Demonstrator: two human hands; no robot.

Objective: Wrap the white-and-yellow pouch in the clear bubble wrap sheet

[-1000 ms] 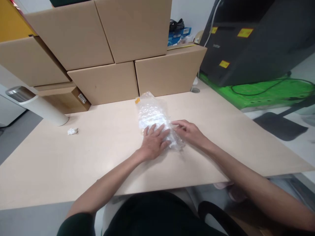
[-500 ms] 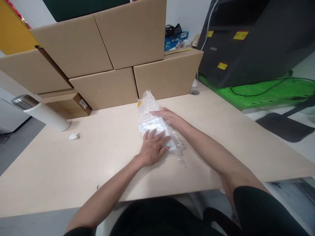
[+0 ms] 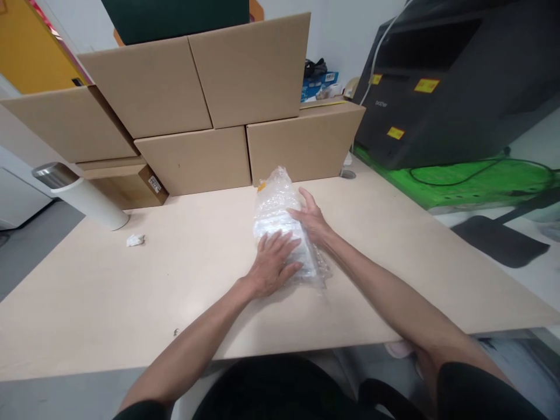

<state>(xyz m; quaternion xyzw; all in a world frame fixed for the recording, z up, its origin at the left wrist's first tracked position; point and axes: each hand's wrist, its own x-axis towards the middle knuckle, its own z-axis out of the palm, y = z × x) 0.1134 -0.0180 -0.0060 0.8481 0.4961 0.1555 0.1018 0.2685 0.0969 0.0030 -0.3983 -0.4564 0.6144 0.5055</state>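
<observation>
clear crinkled plastic, a bubble-wrap bundle [image 3: 280, 224], lies lengthwise near the middle of the table [image 3: 131, 291], its far end pointing at the cardboard boxes [image 3: 201, 111]. the left hand [image 3: 273, 262] lies flat on the near end, fingers spread and pressing down. the right hand [image 3: 311, 219] rests open along the bundle's right side, fingers extended, gripping nothing as far as i can tell.

the wrap looks slick and springy, so i judge that it could slide on the smooth table under uneven pressure, or spring open if either palm lifts. what is inside is too blurred to tell, and a hard press might harm it.

pale wood-look table, mostly bare. a white tumbler with a metal lid [image 3: 83, 195] stands far left, with a small crumpled white scrap [image 3: 135, 240] near it. stacked boxes line the back edge. a black printer [image 3: 450, 76] sits to the right on a bright green surface [image 3: 472, 181], a cable looping across it.
</observation>
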